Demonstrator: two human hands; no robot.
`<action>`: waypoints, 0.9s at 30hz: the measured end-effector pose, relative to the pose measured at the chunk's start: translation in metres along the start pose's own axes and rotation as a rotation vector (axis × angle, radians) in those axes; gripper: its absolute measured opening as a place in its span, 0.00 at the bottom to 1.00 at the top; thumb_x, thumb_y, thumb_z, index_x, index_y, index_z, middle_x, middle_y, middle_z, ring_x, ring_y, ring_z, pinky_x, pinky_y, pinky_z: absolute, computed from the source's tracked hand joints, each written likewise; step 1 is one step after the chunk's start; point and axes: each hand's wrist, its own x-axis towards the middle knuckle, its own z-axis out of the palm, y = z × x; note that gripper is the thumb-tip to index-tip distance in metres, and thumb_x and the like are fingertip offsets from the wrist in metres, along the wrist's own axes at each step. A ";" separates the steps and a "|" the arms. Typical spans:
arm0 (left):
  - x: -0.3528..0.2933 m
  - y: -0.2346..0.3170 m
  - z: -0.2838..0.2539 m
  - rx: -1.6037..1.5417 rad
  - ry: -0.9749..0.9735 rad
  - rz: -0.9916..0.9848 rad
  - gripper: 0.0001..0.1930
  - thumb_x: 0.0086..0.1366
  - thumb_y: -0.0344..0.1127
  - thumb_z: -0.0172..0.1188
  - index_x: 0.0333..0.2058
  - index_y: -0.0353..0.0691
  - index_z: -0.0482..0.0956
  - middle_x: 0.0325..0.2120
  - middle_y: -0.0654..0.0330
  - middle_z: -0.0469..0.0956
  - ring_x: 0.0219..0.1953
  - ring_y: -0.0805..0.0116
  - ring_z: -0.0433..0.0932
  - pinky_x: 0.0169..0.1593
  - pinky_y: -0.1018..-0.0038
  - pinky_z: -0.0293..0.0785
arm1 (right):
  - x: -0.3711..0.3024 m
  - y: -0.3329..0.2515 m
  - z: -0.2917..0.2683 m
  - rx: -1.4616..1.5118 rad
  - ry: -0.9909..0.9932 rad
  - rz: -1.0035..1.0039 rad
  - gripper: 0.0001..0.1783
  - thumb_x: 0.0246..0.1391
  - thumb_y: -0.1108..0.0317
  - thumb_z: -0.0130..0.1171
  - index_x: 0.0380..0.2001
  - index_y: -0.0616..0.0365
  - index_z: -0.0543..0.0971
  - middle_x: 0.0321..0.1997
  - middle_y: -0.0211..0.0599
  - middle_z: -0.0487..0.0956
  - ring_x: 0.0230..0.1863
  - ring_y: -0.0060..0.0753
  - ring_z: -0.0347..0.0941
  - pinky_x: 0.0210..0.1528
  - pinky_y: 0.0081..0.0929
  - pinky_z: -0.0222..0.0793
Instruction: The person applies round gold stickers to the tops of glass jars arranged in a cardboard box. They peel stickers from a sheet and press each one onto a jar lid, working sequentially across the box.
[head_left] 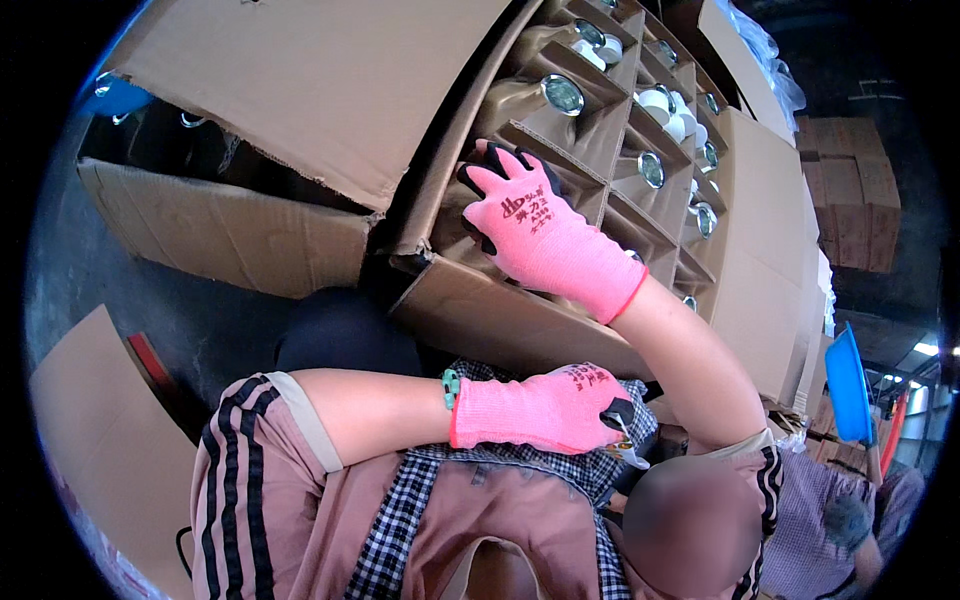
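Note:
A large cardboard box (510, 320) with cardboard dividers (618, 110) stands before me, its compartments holding clear glass bottles (563, 95) with round shiny mouths. White caps (660, 104) show in several compartments. My right hand (525, 215), in a pink glove with dark fingertips, reaches over the box's near left compartments. Its fingers are spread; what lies under the palm is hidden. My left hand (545, 410), gloved alike, is closed in front of my chest. A small white piece (630, 455) sticks out of its fingers, too small to name.
A second box (220, 225) with dark compartments stands at the left under a wide cardboard flap (310, 80). Stacked cartons (850, 190) are at the far right, above a blue basin (848, 385). Another person (815, 530) with a grey glove is at lower right.

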 end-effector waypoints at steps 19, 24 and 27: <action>0.005 0.024 -0.047 -0.062 0.376 -0.072 0.10 0.51 0.34 0.62 0.31 0.36 0.77 0.25 0.57 0.77 0.30 0.72 0.76 0.36 0.75 0.71 | -0.144 -0.007 -0.101 0.275 0.087 0.482 0.24 0.31 0.60 0.67 0.34 0.60 0.74 0.45 0.45 0.71 0.55 0.50 0.60 0.56 0.43 0.53; 0.011 0.020 -0.053 -0.183 0.425 0.000 0.08 0.50 0.28 0.62 0.31 0.33 0.77 0.32 0.58 0.77 0.35 0.74 0.74 0.41 0.78 0.69 | -0.172 -0.009 -0.072 0.323 0.134 0.566 0.12 0.37 0.66 0.63 0.25 0.60 0.74 0.33 0.43 0.73 0.44 0.48 0.67 0.51 0.40 0.59; 0.013 0.020 -0.054 -0.081 0.419 0.090 0.08 0.50 0.26 0.60 0.31 0.33 0.77 0.35 0.55 0.76 0.37 0.71 0.74 0.42 0.76 0.68 | -0.177 -0.006 -0.069 0.335 0.166 0.552 0.11 0.38 0.67 0.62 0.25 0.60 0.74 0.33 0.44 0.73 0.41 0.47 0.67 0.50 0.40 0.59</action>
